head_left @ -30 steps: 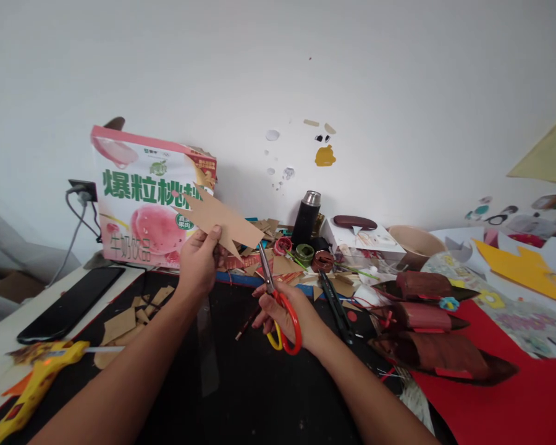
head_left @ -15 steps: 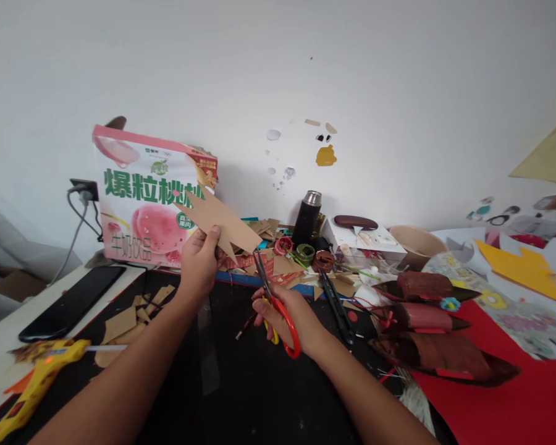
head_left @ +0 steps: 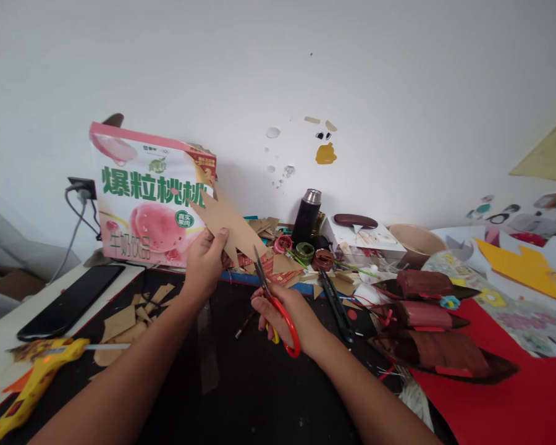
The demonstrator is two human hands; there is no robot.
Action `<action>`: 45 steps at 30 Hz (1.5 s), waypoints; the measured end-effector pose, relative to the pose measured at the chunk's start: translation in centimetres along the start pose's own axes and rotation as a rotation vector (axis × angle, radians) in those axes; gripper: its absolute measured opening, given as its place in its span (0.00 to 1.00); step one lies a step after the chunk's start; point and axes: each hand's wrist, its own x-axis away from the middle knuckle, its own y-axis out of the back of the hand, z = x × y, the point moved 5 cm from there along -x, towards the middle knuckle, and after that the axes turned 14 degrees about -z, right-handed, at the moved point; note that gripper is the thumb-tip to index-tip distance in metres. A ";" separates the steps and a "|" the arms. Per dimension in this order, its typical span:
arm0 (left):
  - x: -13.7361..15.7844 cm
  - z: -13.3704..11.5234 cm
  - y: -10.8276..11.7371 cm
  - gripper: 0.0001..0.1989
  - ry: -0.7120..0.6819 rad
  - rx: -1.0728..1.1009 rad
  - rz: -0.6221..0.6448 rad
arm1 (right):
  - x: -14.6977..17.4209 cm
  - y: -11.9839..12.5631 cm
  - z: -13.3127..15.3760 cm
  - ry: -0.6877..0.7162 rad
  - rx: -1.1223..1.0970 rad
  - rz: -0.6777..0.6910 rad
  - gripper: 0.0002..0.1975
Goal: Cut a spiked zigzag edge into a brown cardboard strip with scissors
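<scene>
White wall point(head_left: 398, 86) is rising behind a cluttered black surface point(head_left: 259, 395), where a yellow glue gun point(head_left: 39, 380) is lying at near left beside cardboard scraps point(head_left: 123, 321) and three brown boat-like models point(head_left: 449, 352) are sitting at right. Left hand point(head_left: 204, 259) is pinching a spiky-ended cardboard piece point(head_left: 235, 225), which is hanging above the surface, partly in front of a peach-printed box point(head_left: 143, 185). Right hand point(head_left: 303, 315) is gripping orange-and-yellow-handled scissors point(head_left: 285, 310), blades pointing up at the piece's lower right end, contact unclear.
</scene>
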 end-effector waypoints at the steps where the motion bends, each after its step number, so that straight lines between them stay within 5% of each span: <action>1: 0.0 0.0 0.0 0.16 0.002 0.001 0.004 | 0.0 0.0 0.0 0.002 0.003 -0.003 0.26; 45: 0.3 0.2 -0.1 0.12 0.031 0.007 -0.005 | 0.1 0.0 -0.3 0.002 0.058 -0.019 0.24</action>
